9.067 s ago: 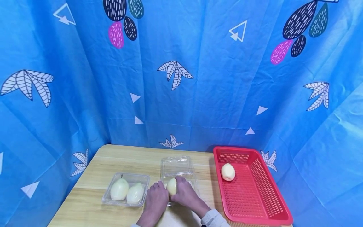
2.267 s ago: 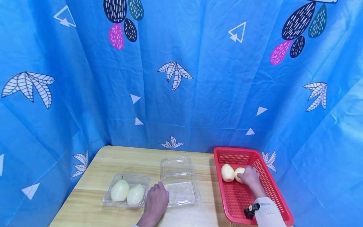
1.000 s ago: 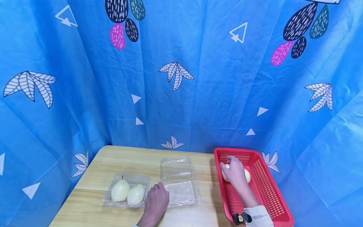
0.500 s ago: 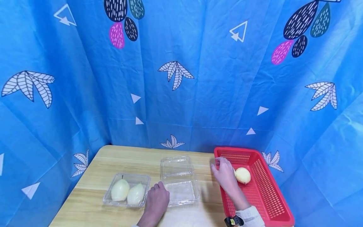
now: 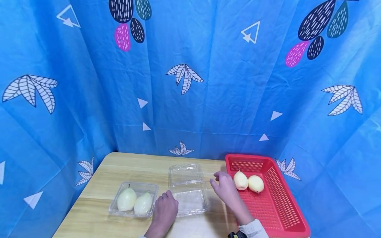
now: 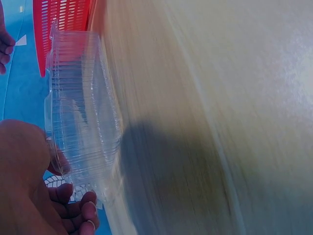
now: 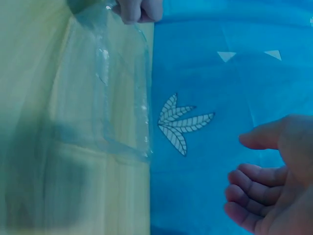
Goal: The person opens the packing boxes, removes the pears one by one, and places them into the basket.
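In the head view my left hand (image 5: 165, 209) holds the near left edge of an open clear plastic clamshell container (image 5: 190, 202), whose lid is folded back. The left wrist view shows its thumb and fingertips at the wall of that container (image 6: 80, 107). My right hand (image 5: 225, 187) hovers between the clamshell and the red basket. Its fingers are loosely bent with nothing between them, as the right hand (image 7: 274, 181) in the right wrist view shows. Two pale pears, one upright (image 5: 240, 180) and one on its side (image 5: 256, 184), lie inside the red plastic basket (image 5: 269, 228).
Left of my left hand stands another clear container (image 5: 114, 211) with two pears, a left pear (image 5: 126, 199) and a right pear (image 5: 143, 204). All rest on a wooden table (image 5: 137, 165). A blue patterned curtain (image 5: 190, 115) hangs behind and on both sides.
Earlier both hands were around a pear at the clamshell. My right hand then set it in the basket, let go, and moved left over the rim. My left hand stays at the container.
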`<state>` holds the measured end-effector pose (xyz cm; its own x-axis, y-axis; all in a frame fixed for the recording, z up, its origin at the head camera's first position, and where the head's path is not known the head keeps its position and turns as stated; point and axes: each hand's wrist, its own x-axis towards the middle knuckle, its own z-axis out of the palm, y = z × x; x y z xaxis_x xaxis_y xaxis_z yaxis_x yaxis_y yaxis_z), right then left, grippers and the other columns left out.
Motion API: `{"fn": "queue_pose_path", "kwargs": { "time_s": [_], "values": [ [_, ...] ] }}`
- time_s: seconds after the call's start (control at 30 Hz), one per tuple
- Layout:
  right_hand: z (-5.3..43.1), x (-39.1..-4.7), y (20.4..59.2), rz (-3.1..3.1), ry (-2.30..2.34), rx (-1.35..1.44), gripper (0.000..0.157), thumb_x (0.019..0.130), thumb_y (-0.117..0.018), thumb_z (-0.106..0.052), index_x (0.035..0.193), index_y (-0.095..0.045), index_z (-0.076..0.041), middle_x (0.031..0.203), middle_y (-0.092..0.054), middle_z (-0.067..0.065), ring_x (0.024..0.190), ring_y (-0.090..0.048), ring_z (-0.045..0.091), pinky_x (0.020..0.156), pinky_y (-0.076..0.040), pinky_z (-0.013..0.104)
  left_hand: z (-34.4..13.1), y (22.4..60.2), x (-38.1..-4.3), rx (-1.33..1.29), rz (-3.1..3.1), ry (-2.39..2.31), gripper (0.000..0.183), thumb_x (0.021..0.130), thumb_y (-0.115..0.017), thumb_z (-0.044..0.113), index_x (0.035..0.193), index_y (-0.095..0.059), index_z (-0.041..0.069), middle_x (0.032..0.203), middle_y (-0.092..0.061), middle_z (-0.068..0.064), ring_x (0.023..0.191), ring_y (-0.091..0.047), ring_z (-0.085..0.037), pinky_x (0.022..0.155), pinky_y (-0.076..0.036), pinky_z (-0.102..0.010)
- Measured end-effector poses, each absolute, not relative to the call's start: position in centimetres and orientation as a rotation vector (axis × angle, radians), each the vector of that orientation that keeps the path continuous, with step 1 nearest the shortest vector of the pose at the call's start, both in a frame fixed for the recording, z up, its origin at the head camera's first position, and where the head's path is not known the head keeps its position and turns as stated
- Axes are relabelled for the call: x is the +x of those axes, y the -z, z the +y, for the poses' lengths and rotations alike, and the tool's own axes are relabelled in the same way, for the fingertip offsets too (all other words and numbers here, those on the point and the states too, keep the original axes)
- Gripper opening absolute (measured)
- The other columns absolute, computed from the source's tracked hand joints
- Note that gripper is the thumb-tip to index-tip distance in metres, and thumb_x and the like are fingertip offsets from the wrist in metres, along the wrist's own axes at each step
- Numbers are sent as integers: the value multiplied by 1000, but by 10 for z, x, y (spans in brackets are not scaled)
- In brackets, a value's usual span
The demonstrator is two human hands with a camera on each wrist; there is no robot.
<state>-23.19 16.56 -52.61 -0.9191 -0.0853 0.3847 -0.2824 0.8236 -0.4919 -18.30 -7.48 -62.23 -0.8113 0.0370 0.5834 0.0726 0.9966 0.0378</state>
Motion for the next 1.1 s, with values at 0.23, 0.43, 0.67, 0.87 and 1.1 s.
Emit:
{"fn": "queue_pose_path", "kwargs": {
  "time_s": [0.23,0.43,0.67,0.87,1.1],
  "values": [
    [152,-223,534,-2677,-715,314,23,82,-81,-14,97,-73,1,82,-72,12,76,-69,24,70,-59,40,-75,621,-183,-81,-2491,66,28,81,-71,15,72,-46,6,59,-35,-1,48,-39,-16,43,-30,-30],
    [144,-220,543,-2719,-697,311,24,83,-81,-15,98,-72,1,84,-71,11,75,-68,23,70,-58,40,-75,622,-184,-81,-2479,75,30,79,-74,16,73,-46,6,59,-35,-1,48,-38,-16,43,-31,-31],
    [135,-215,561,-2763,-665,319,31,84,-80,-18,104,-72,4,93,-73,15,83,-71,29,76,-60,44,-76,623,-186,-97,-2432,18,28,77,-71,17,72,-46,6,59,-31,0,47,-36,-15,43,-26,-28],
    [133,-213,577,-2791,-654,299,32,86,-78,-16,107,-72,6,100,-72,21,89,-71,38,81,-62,50,-76,624,-186,-87,-2430,39,29,76,-73,16,72,-47,6,59,-30,1,47,-36,-15,43,-25,-28],
    [134,-212,592,-2691,-600,387,24,80,-79,-6,100,-73,7,88,-69,19,76,-69,33,72,-62,43,-74,623,-187,-86,-2458,76,34,77,-78,17,73,-46,6,59,-33,0,48,-38,-16,43,-29,-30]
  ]
}}
